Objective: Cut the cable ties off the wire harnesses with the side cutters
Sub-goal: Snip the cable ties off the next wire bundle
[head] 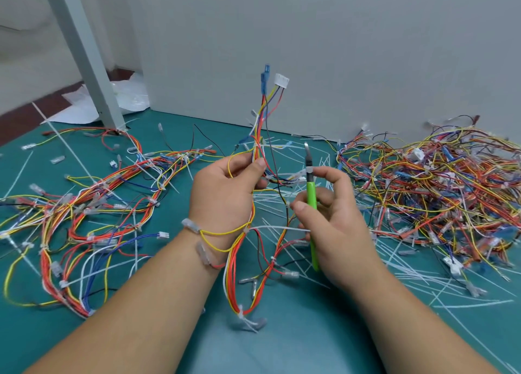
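Two bare hands up over the teal bench [282,351]. Grips one wire harness [261,114] with the left hand [225,187], thumb and fingers curled round the bundle, and holds it upright in front of the grey wall panel [352,49]. At its top, two blue terminals [265,77] and a white connector [282,81]. Below the grip, wires trailing past the left wrist, a yellow loop draped across it, down to a white cable tie [242,316] low over the bench.

Holds the green-handled side cutters [311,201] in the right hand [335,224], fingers wrapped round the handles, blades pointing up just beside the harness and apart from it. Hard to say whether the blades stand parted or together, blurred and seen edge-on as they are. Another cable tie [246,230] on the hanging wires between the two wrists, long tail reaching toward the right hand.

On the right of the bench, a thick tangle of harnesses [437,193] against the wall; across the left, a looser bundle [84,213]. White cut tie tails [408,272] all over the mat, thickest between the hands and the right-hand tangle. Past the far left corner, a grey metal post [81,52] slanting through the view, white plastic sheets [84,111] on the floor behind it.
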`<state>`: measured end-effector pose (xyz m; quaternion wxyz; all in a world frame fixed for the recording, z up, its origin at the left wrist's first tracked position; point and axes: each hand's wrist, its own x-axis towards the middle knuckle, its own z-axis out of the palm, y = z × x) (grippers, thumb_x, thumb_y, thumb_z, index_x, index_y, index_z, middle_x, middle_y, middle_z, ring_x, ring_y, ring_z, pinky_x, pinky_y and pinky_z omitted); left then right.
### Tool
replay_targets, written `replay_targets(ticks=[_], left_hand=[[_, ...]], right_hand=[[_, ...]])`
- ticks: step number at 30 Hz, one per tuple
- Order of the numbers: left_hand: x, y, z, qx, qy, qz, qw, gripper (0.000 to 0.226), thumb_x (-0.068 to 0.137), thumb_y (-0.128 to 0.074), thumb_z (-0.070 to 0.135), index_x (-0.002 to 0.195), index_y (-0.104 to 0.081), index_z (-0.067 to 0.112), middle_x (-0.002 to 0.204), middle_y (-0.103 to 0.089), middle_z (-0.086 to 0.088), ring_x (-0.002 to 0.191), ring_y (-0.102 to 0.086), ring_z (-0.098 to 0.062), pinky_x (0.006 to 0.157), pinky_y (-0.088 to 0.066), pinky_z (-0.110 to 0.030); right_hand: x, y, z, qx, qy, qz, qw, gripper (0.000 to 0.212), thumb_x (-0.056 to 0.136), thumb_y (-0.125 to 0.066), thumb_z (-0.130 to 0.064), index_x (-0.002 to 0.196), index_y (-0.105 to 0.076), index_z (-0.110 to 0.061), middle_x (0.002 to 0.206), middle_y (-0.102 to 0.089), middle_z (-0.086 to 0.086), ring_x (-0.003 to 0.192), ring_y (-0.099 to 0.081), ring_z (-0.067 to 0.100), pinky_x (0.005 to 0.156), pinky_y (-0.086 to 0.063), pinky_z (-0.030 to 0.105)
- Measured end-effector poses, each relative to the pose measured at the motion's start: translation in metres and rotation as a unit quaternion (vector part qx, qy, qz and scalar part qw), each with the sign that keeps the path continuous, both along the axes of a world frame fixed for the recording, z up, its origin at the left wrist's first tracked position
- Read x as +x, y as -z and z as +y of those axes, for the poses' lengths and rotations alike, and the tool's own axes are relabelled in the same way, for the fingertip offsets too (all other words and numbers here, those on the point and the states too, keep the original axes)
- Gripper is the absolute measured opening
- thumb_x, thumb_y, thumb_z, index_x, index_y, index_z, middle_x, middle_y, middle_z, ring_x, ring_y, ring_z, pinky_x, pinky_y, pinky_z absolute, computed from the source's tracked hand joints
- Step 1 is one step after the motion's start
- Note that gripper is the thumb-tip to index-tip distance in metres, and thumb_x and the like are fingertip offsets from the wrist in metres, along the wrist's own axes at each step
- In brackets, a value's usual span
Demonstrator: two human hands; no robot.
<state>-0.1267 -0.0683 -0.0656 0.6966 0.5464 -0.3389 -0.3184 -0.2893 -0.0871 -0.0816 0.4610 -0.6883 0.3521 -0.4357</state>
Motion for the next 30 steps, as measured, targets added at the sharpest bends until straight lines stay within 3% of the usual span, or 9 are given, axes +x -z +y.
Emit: replay_targets(ticks=[3, 5, 7, 12, 16, 20, 24, 28, 30], left_hand=[[-0.0009, -0.0011, -0.0015, -0.014, -0.008, 0.001, 1.000, 0.004, 0.093, -0.072, 0.015, 0.093, -0.074, 0.019, 0.070, -0.073, 0.009, 0.065, -0.070, -0.011, 0.062, -0.049, -0.016], [-0.0025, -0.0018, -0.0014, -0.017, -0.008, -0.010, 1.000, 0.004, 0.093, -0.072, 0.015, 0.097, -0.073, 0.015, 0.071, -0.072, 0.009, 0.063, -0.070, -0.012, 0.062, -0.049, -0.017], [-0.0040, -0.0022, -0.0008, -0.018, -0.003, -0.007, 1.000, 0.004, 0.092, -0.073, 0.015, 0.095, -0.074, 0.016, 0.072, -0.073, 0.009, 0.063, -0.070, -0.013, 0.062, -0.051, -0.019], [-0.0056, -0.0027, 0.0021, -0.031, 0.007, -0.007, 0.999, 0.011, 0.092, -0.073, 0.015, 0.090, -0.076, 0.025, 0.073, -0.075, 0.008, 0.064, -0.072, -0.012, 0.061, -0.051, -0.016], [-0.0045, -0.0016, 0.0010, -0.033, 0.000, -0.003, 0.999, 0.008, 0.092, -0.073, 0.015, 0.091, -0.076, 0.023, 0.072, -0.074, 0.009, 0.063, -0.071, -0.011, 0.062, -0.051, -0.016], [-0.0023, -0.0017, -0.0002, -0.039, -0.018, 0.006, 0.999, 0.007, 0.092, -0.073, 0.014, 0.093, -0.075, 0.020, 0.071, -0.073, 0.009, 0.063, -0.070, -0.012, 0.063, -0.051, -0.017], [-0.0020, -0.0014, 0.0002, -0.043, -0.024, 0.004, 0.999, 0.011, 0.091, -0.074, 0.013, 0.090, -0.075, 0.023, 0.074, -0.075, 0.009, 0.062, -0.070, -0.012, 0.063, -0.053, -0.019], [-0.0032, -0.0011, 0.0007, -0.050, -0.012, -0.007, 0.999, 0.013, 0.090, -0.074, 0.010, 0.090, -0.075, 0.023, 0.076, -0.075, 0.006, 0.064, -0.069, -0.013, 0.068, -0.058, -0.028], [-0.0043, -0.0003, 0.0011, -0.049, -0.002, -0.009, 0.999, 0.011, 0.089, -0.075, 0.010, 0.092, -0.076, 0.021, 0.079, -0.077, 0.003, 0.067, -0.070, -0.013, 0.073, -0.060, -0.033]], right_hand=[[-0.0011, 0.0047, -0.0015, -0.043, 0.052, 0.050, 0.996, 0.053, 0.078, -0.068, -0.046, 0.123, -0.041, -0.056, 0.094, -0.067, -0.003, 0.080, -0.064, 0.019, 0.076, -0.054, 0.031], [-0.0015, 0.0059, -0.0028, -0.056, 0.079, 0.077, 0.992, 0.055, 0.079, -0.068, -0.045, 0.124, -0.042, -0.060, 0.095, -0.065, -0.011, 0.077, -0.063, 0.014, 0.070, -0.051, 0.018], [-0.0015, 0.0060, -0.0037, -0.054, 0.086, 0.091, 0.991, 0.049, 0.079, -0.068, -0.044, 0.122, -0.048, -0.058, 0.097, -0.062, -0.019, 0.073, -0.062, 0.013, 0.065, -0.048, 0.014], [-0.0021, 0.0058, -0.0051, -0.034, 0.092, 0.095, 0.991, 0.037, 0.077, -0.069, -0.042, 0.112, -0.058, -0.053, 0.095, -0.062, -0.025, 0.072, -0.062, 0.011, 0.061, -0.047, 0.011], [-0.0024, 0.0061, -0.0060, -0.034, 0.089, 0.096, 0.991, 0.034, 0.081, -0.074, -0.034, 0.111, -0.061, -0.048, 0.096, -0.062, -0.025, 0.073, -0.061, 0.009, 0.062, -0.046, 0.009], [-0.0018, 0.0049, -0.0043, -0.027, 0.074, 0.087, 0.993, 0.034, 0.076, -0.069, -0.039, 0.108, -0.060, -0.046, 0.097, -0.063, -0.025, 0.073, -0.061, 0.005, 0.065, -0.046, 0.009], [-0.0020, 0.0030, -0.0034, -0.002, 0.053, 0.072, 0.996, 0.038, 0.074, -0.072, -0.042, 0.108, -0.055, -0.038, 0.094, -0.068, -0.017, 0.070, -0.061, 0.003, 0.069, -0.050, 0.019], [0.0000, 0.0007, -0.0024, 0.026, 0.033, 0.046, 0.998, 0.046, 0.067, -0.070, -0.052, 0.106, -0.057, -0.031, 0.092, -0.070, -0.005, 0.085, -0.067, 0.026, 0.086, -0.056, 0.050], [-0.0003, 0.0008, -0.0014, 0.032, 0.026, 0.039, 0.998, 0.047, 0.067, -0.070, -0.054, 0.104, -0.060, -0.028, 0.092, -0.070, -0.003, 0.088, -0.068, 0.029, 0.091, -0.054, 0.056]])
